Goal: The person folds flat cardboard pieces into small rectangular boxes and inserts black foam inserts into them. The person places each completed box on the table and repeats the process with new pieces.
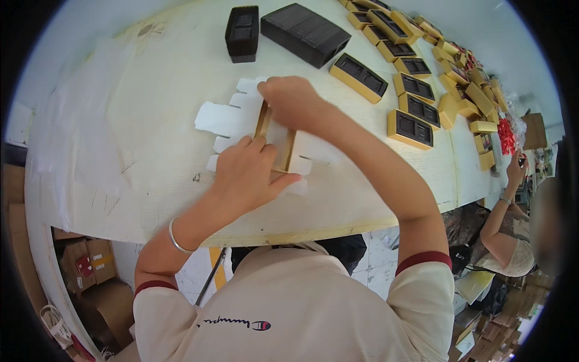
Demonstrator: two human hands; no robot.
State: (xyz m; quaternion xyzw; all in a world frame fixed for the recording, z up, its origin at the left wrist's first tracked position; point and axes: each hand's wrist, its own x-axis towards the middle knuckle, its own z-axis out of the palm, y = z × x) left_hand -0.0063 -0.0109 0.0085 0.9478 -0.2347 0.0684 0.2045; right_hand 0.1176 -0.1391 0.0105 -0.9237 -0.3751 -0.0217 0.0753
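Note:
A partly folded cardboard box (226,118) lies on the table in front of me, white inside with gold walls standing up and several white flaps spread out to its left. My left hand (242,172) grips its near end, fingers bent over the left wall and thumb stretched along the near edge. Curled fingers of my right hand (294,104) grasp the far end of the same box, near the top of the left wall. My right hand and forearm hide part of the box's far side.
Beyond my hands are a stack of black insert trays (242,33) and a dark stack (306,34) beside it. Gold boxes with black inserts (411,128) stand in rows at the right, near a heap of gold boxes (479,99) and red material (505,136). Another person's hand (516,169) is at far right.

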